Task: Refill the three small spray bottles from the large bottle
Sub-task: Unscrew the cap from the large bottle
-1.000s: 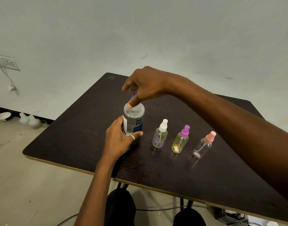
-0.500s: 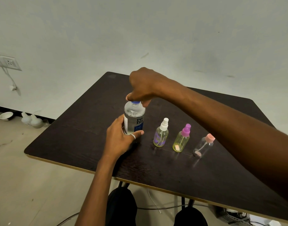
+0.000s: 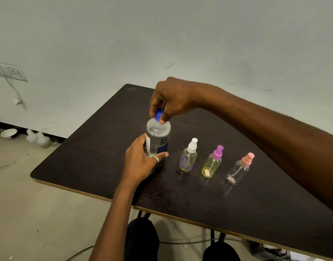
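A large clear bottle (image 3: 158, 137) with a white and blue label stands upright on the dark table (image 3: 98, 159). My left hand (image 3: 141, 162) wraps its lower body. From above, my right hand (image 3: 171, 99) pinches its blue cap (image 3: 158, 114) with thumb and fingers. To the right stand three small spray bottles in a row: one with a white sprayer (image 3: 189, 156), one yellowish with a purple sprayer (image 3: 212, 162), one clear with a pink sprayer (image 3: 239, 169). All three have their sprayers on.
The table's light front edge (image 3: 82, 193) runs diagonally toward me. On the floor at the left by the wall sit a white bowl (image 3: 9, 133) and some pale containers (image 3: 38, 140). A wall socket (image 3: 14, 73) with a cable hangs at far left. Cables lie under the table.
My right hand has shifted on the blue cap, from fingers spread over it to a tight pinch around it, with more of the cap now showing. The left hand stays on the bottle.
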